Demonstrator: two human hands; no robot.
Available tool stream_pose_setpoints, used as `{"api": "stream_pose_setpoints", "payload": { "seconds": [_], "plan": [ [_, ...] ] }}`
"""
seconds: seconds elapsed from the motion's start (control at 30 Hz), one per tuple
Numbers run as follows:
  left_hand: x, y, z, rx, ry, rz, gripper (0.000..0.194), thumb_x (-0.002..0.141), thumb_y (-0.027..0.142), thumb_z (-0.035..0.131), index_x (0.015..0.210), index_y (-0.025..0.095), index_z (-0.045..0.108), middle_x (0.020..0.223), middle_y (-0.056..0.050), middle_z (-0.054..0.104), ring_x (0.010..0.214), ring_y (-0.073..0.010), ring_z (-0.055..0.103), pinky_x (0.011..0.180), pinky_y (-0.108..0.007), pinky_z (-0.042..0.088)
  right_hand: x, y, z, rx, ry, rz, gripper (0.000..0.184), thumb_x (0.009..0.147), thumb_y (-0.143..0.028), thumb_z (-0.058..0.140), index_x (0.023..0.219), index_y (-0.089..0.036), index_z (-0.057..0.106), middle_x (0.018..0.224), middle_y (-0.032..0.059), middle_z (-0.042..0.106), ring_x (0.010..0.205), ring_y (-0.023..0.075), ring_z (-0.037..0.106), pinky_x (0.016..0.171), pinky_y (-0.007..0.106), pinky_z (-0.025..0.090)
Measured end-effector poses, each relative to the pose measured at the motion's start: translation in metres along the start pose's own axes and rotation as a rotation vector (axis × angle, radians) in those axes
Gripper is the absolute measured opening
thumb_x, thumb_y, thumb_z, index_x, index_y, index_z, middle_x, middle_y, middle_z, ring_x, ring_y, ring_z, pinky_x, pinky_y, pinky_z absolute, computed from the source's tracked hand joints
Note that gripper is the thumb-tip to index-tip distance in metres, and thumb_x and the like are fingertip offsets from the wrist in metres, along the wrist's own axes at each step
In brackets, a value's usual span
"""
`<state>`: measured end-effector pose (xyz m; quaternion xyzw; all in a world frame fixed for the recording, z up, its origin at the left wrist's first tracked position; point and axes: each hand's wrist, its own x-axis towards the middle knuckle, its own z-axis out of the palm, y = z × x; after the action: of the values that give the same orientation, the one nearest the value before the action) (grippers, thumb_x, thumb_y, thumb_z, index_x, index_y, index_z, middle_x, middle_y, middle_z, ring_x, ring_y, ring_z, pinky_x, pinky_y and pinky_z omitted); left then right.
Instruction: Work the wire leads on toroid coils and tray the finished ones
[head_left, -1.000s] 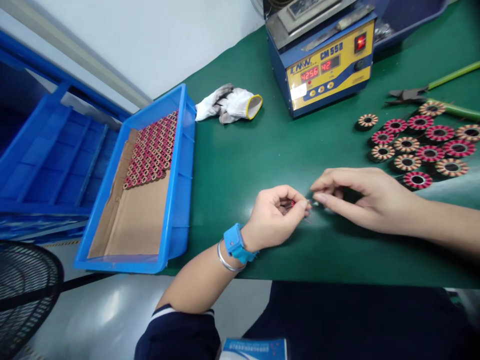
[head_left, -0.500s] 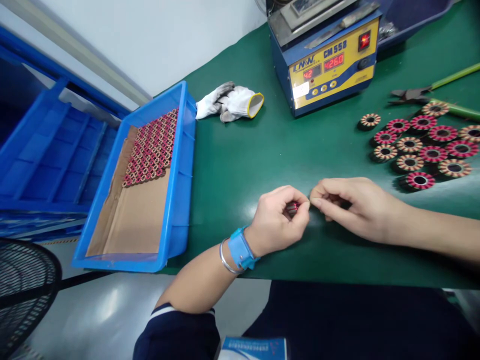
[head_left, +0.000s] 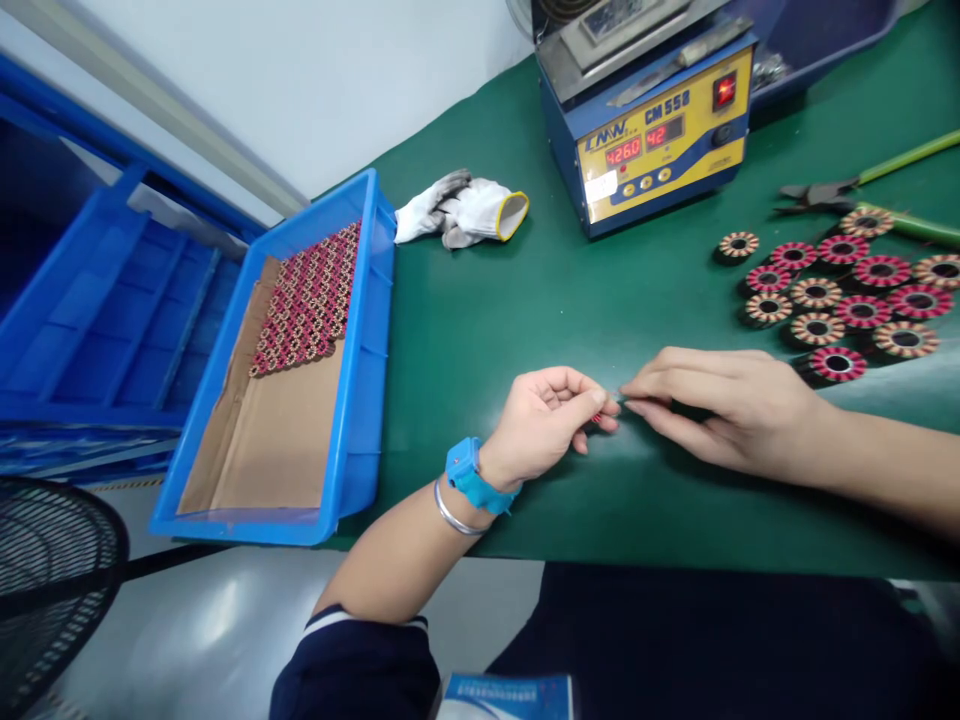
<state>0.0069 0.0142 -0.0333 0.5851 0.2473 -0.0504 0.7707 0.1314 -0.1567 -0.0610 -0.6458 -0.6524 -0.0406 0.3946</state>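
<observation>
My left hand (head_left: pixel 546 422), with a blue watch (head_left: pixel 474 476) on its wrist, is closed around a small wound motor stator (head_left: pixel 597 418). Only a bit of the stator's red winding shows between the fingers; the rest is hidden. Just to the right, my right hand (head_left: pixel 731 405) is pinched, thumb against forefinger, its tips close to the left fingertips. Whatever lies in that pinch is too small to make out. Several loose stators (head_left: pixel 838 363) with red or copper-coloured windings stand upright on the green table (head_left: pixel 480 330), to the right beyond my right hand.
A blue bin (head_left: pixel 360 400) at the left holds packed rows of stators on cardboard. Gloves (head_left: pixel 480 208) lie beside it. A solder pot unit (head_left: pixel 667 140) with lit digits stands at the back. Green-handled cutters (head_left: pixel 821 194) rest at the right; a fan (head_left: pixel 56 580) is lower left.
My left hand has turned and its fingers have shifted on the stator, so less of it shows. My right hand has flattened somewhat, its fingers straighter, still close to the left.
</observation>
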Motion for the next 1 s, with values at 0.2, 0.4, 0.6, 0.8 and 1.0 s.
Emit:
{"api": "stream_pose_setpoints", "payload": {
  "seconds": [0.2, 0.4, 0.6, 0.8, 1.0],
  "plan": [
    [-0.001, -0.001, 0.001, 0.007, -0.030, -0.004, 0.028, 0.076, 0.033, 0.081, 0.074, 0.012, 0.062, 0.075, -0.006, 0.070, 0.063, -0.0115, 0.067, 0.042, -0.014, 0.046, 0.003, -0.003, -0.003, -0.182, 0.048, -0.089, 0.008, 0.098, -0.011, 0.062, 0.104, -0.017, 0.065, 0.091, 0.0057, 0.074, 0.074, 0.0167, 0.070, 0.066, 0.028, 0.054],
    [-0.005, -0.004, 0.003, 0.161, -0.019, 0.102, 0.020, 0.084, 0.030, 0.070, 0.077, 0.014, 0.060, 0.077, -0.008, 0.070, 0.064, -0.0128, 0.066, 0.045, -0.017, 0.046, 0.006, -0.006, -0.003, -0.127, 0.019, -0.090, 0.013, 0.101, -0.013, 0.055, 0.099, -0.018, 0.067, 0.088, 0.0060, 0.074, 0.072, 0.0168, 0.069, 0.063, 0.028, 0.052],
    [-0.011, -0.012, 0.005, 0.756, 0.046, 0.798, 0.015, 0.087, 0.019, 0.060, 0.073, 0.017, 0.061, 0.073, -0.004, 0.066, 0.063, -0.0107, 0.055, 0.063, -0.025, 0.050, 0.018, -0.008, -0.007, 0.833, -0.326, 0.725, 0.043, 0.098, -0.052, 0.058, 0.069, -0.020, 0.056, 0.052, -0.0013, 0.058, 0.045, 0.0124, 0.054, 0.044, 0.024, 0.043],
    [-0.008, -0.005, 0.004, 0.297, -0.001, 0.181, 0.018, 0.085, 0.029, 0.069, 0.077, 0.014, 0.062, 0.076, -0.007, 0.070, 0.064, -0.0123, 0.066, 0.049, -0.018, 0.048, 0.007, 0.003, -0.008, 0.430, -0.111, 0.346, 0.020, 0.097, -0.037, 0.064, 0.094, -0.018, 0.069, 0.077, 0.0048, 0.072, 0.062, 0.0155, 0.065, 0.057, 0.027, 0.052],
    [-0.004, 0.004, 0.001, 0.076, -0.075, -0.014, 0.025, 0.079, 0.033, 0.077, 0.075, 0.013, 0.061, 0.076, -0.007, 0.070, 0.063, -0.0118, 0.066, 0.042, -0.014, 0.045, 0.002, 0.006, -0.008, -0.153, -0.036, -0.182, 0.013, 0.100, -0.014, 0.058, 0.109, -0.020, 0.065, 0.097, 0.0061, 0.075, 0.080, 0.0195, 0.068, 0.069, 0.033, 0.051]
  ]
}}
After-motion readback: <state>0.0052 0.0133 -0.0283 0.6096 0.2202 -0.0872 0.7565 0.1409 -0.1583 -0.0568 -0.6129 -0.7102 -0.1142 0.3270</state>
